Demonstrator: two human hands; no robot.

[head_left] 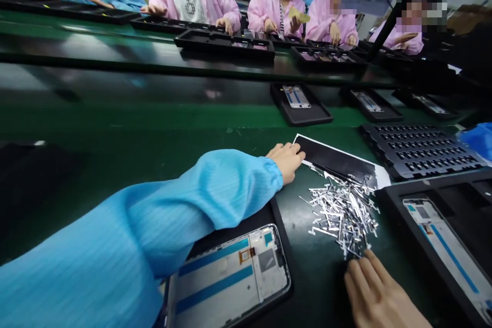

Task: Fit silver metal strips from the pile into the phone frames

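My left hand (286,161) is closed at the left end of a black sheet with a white border (334,158), its fingertips over the sheet's edge. Beside the sheet's near edge lies a loose pile of thin silvery strips (344,210). At the near side of this pile is my right hand (374,287), its fingers drawn together; what they hold is too small to name. Below my left sleeve, a phone frame with blue strips (230,277) lies in a black tray (282,225).
Another phone frame (448,251) lies in a black tray (395,205) at the right. Behind it stand a slotted black tray (423,151) and blue material (478,141). Farther back are small trays (317,113) with phone frames, and several people across the green bench (172,118).
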